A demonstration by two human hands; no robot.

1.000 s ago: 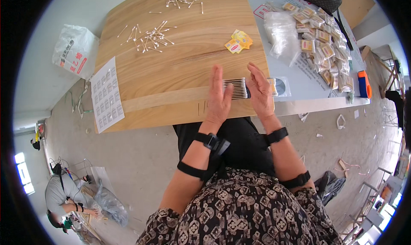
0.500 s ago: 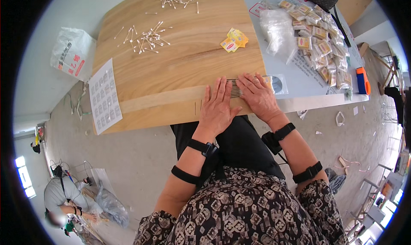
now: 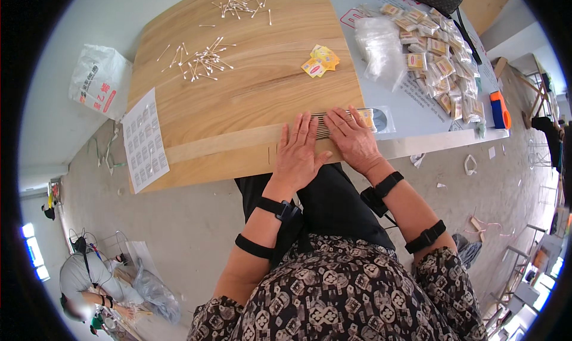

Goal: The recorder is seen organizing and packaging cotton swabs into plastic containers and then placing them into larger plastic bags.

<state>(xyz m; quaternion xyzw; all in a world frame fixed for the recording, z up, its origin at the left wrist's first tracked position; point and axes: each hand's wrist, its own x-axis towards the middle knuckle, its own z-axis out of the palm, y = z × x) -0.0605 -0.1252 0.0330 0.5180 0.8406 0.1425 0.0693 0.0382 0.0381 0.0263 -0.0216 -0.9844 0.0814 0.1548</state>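
Note:
My left hand (image 3: 298,155) lies flat near the table's front edge, fingers stretched forward. Beside it, my right hand (image 3: 354,140) is also flat, its fingers over the left part of a clear plastic bag (image 3: 386,119). A yellow-and-white card (image 3: 367,120) shows inside that bag, next to the right fingers. Thin dark parallel lines (image 3: 322,126) show between the two hands; I cannot tell whether they are sticks or marks. Both palms hide what lies beneath them. Farther off rests a small group of yellow cards (image 3: 322,61).
Loose cotton swabs (image 3: 205,59) lie at the far left of the wooden table (image 3: 256,96). A printed sheet (image 3: 145,141) hangs over its left edge. At right are empty clear bags (image 3: 381,49), a heap of filled packets (image 3: 441,61) and an orange-and-blue tape dispenser (image 3: 500,110).
The table and its contents have shifted slightly in the picture as the view moved. Both hands stay flat in nearly the same place, the right a little closer to the left.

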